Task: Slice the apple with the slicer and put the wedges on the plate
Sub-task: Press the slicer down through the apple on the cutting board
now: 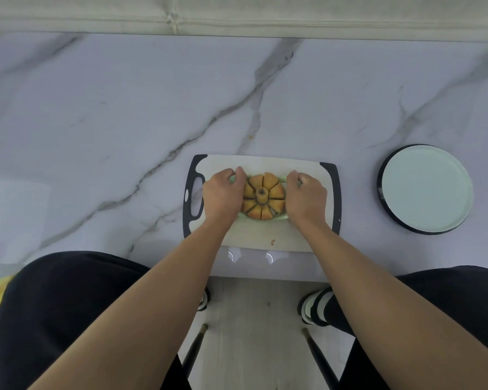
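Observation:
A yellow-brown apple [276, 191] sits inside a pale green slicer [282, 217] on the white cutting board [265, 237]. Blades divide the apple into several wedges around a cut core [262, 193]. My left hand [223, 194] is shut on the slicer's left handle. My right hand [306, 197] is shut on its right handle. Both handles are mostly hidden under my fingers. A pale mint plate with a dark rim [426, 190] lies to the right of the board, with nothing on it.
The board has black end grips and lies on a marble table [124, 122] near its front edge. A small crumb [272, 242] rests on the board's near side. My legs and the floor show below the table edge.

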The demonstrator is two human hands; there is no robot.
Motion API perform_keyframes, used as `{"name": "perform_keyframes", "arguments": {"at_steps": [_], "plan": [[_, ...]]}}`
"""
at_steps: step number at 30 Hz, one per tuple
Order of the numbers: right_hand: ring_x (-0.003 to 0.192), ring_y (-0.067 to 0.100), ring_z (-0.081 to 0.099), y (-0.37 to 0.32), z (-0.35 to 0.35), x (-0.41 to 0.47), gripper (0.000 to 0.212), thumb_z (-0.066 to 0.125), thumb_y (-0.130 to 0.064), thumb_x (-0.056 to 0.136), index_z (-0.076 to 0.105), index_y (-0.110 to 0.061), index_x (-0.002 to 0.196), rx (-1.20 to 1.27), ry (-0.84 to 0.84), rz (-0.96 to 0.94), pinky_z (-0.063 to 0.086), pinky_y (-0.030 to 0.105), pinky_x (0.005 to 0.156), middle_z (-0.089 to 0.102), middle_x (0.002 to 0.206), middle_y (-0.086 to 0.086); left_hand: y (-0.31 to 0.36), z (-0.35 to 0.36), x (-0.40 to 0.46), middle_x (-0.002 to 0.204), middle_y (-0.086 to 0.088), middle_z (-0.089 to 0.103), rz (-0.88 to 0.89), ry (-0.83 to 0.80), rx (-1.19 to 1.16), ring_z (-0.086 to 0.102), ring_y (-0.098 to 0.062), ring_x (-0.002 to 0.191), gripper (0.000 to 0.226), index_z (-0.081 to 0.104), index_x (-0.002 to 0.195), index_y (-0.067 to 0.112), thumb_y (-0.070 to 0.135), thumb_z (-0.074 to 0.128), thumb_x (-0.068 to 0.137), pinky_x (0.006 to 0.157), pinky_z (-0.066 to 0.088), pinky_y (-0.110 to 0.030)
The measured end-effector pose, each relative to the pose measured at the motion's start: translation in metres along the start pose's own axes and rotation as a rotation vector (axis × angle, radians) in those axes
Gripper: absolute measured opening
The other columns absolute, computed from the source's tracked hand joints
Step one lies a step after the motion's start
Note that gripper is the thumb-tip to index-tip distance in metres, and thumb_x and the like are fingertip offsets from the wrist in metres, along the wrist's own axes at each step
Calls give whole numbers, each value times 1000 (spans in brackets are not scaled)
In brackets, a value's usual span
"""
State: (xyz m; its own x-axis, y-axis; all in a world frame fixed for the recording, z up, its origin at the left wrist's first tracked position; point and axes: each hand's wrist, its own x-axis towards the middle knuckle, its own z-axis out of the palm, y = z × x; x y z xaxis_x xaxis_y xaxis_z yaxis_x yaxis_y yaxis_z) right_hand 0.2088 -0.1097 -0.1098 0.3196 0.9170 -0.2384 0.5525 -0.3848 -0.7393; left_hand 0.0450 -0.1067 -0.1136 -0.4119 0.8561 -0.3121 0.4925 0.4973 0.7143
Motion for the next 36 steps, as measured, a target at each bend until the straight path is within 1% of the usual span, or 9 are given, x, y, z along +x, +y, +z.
{"name": "perform_keyframes", "arguments": {"at_steps": [6,9,17,20,23,28,32,34,36], "plan": [[47,10,35,1,2,2,53,43,-29,104,31,-20,54,-32,-17,26,26,20,43,39,49,-5,-1,1,2,51,7,22,-12,-3,-12,23,-14,46,48,26,60,18,40,54,92,49,21,-33],[43,9,35,2,0,3,54,45,-28,104,29,-22,53,-10,-23,15,28,20,42,35,47,-6,-1,2,0,50,7,21,-2,6,-1,24,-14,45,49,25,59,18,40,54,92,45,18,-27],[46,11,32,1,1,1,53,44,-28,105,30,-19,54,-11,-13,12,33,18,45,38,48,-4,-1,2,1,53,6,23,8,11,5,24,-13,47,48,28,61,16,39,54,93,43,20,-27],[47,12,32,2,1,1,53,44,-28,105,30,-19,55,-9,-22,19,27,22,44,37,49,-4,-1,2,1,54,5,24,3,7,-3,24,-13,48,46,31,62,14,39,54,93,43,22,-27],[47,12,32,0,1,1,53,44,-28,105,30,-19,55,1,-24,24,28,29,47,36,49,-5,-1,2,1,53,5,24,2,6,10,26,-14,48,46,32,62,13,39,54,94,46,19,-29],[47,11,32,2,1,1,52,43,-28,105,29,-20,55,-6,-22,11,28,21,44,37,49,-5,0,2,0,51,5,24,3,12,24,29,-13,46,50,28,60,16,40,54,95,48,21,-33],[45,7,39,3,2,2,53,45,-26,105,29,-21,54,9,-5,3,34,16,45,35,48,-6,0,2,1,51,6,24,-4,7,7,28,-13,46,49,28,60,16,40,54,94,48,21,-32],[46,4,41,4,2,2,53,45,-25,104,28,-22,54,18,-2,-3,33,15,45,34,47,-6,0,2,1,50,6,24,0,8,8,29,-13,45,50,28,59,16,40,54,94,48,21,-33],[45,8,38,4,3,2,53,45,-26,104,29,-22,54,9,-6,-3,32,17,44,35,47,-6,0,2,1,50,5,25,4,10,10,28,-14,45,51,28,59,16,40,54,95,48,22,-33]]}}
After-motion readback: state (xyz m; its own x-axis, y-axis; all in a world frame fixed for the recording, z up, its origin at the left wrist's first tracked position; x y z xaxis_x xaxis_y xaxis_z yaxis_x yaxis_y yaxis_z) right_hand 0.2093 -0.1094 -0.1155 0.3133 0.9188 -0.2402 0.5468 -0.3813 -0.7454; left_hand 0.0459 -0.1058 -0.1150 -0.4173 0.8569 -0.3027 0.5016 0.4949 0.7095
